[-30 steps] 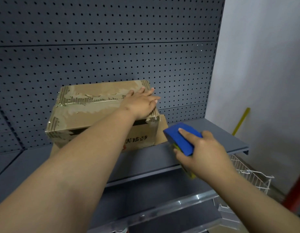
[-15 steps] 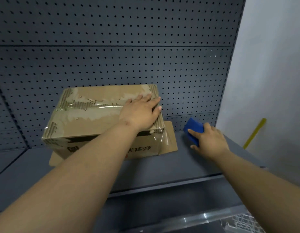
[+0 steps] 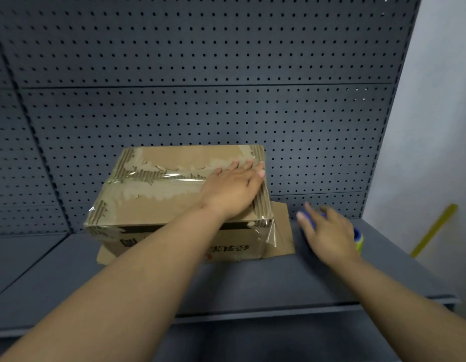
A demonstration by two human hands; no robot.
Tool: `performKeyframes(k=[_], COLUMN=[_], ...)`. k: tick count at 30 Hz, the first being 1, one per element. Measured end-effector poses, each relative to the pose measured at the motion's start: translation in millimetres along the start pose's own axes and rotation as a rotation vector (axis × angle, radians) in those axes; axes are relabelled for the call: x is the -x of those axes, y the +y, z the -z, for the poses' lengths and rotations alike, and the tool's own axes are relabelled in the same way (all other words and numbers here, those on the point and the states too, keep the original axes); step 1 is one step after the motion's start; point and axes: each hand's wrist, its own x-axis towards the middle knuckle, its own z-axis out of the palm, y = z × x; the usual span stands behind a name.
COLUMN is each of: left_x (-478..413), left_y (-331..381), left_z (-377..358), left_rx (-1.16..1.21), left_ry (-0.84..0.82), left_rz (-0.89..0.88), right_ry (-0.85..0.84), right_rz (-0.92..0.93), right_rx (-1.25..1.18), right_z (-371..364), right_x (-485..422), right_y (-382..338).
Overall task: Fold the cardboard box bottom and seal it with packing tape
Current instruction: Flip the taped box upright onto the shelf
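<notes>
A worn cardboard box (image 3: pixel 161 199) lies bottom-up on the grey shelf (image 3: pixel 252 283), with clear packing tape running along its centre seam and down its ends. My left hand (image 3: pixel 231 189) lies flat on the right end of the box's top, fingers reaching the far edge. A loose end of clear tape (image 3: pixel 272 235) hangs at the box's front right corner. To the right, my right hand (image 3: pixel 328 231) rests with spread fingers over the blue tape dispenser (image 3: pixel 358 237), which sits on the shelf and is mostly hidden by the hand.
A box flap (image 3: pixel 282 228) lies flat on the shelf beside the box's right side. A dark pegboard (image 3: pixel 200 74) backs the shelf. A white wall with a yellow stick (image 3: pixel 433 231) leaning on it stands to the right. The shelf's front edge is near.
My right hand carried the blue dispenser from in front of the shelf to the shelf right of the box and loosened its fingers. My left hand stayed on the box.
</notes>
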Motion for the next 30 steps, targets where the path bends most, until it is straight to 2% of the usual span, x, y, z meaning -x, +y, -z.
performKeyframes(k=[2, 3, 5, 7, 11, 14, 16, 18, 22, 25, 30], left_x=[0, 0, 2, 10, 44, 79, 98, 108, 102, 96, 90], left_y=[0, -1, -4, -13, -60, -106, -132, -148, -159, -161, -161], left_z=[4, 8, 19, 33, 63, 72, 66, 54, 31, 21, 16], left_rx=[0.135, 0.238, 0.470, 0.614, 0.379, 0.217, 0.213, 0.339, 0.740, 0.842, 0.933], left_ry=[0.007, 0.021, 0.070, 0.105, 0.160, 0.375, 0.506, 0.550, 0.710, 0.837, 0.922], left_rz=[0.024, 0.045, 0.094, 0.142, 0.198, 0.367, 0.479, 0.534, 0.560, 0.613, 0.662], right_ry=[0.172, 0.182, 0.155, 0.165, 0.303, 0.457, 0.513, 0.552, 0.636, 0.675, 0.706], right_rz=[-0.056, -0.088, -0.159, -0.231, -0.327, -0.385, -0.413, -0.434, -0.461, -0.520, -0.629], right_rx=[-0.587, -0.797, -1.029, -1.126, -1.115, -1.092, -1.075, -1.083, -1.098, -1.103, -1.081], right_z=[17, 24, 27, 25, 15, 7, 5, 3, -2, -7, -11], right_x=[7, 11, 20, 24, 21, 15, 13, 11, 8, 5, 1], right_y=[-41, -63, -101, -128, -148, -154, -159, -164, -168, -173, -181])
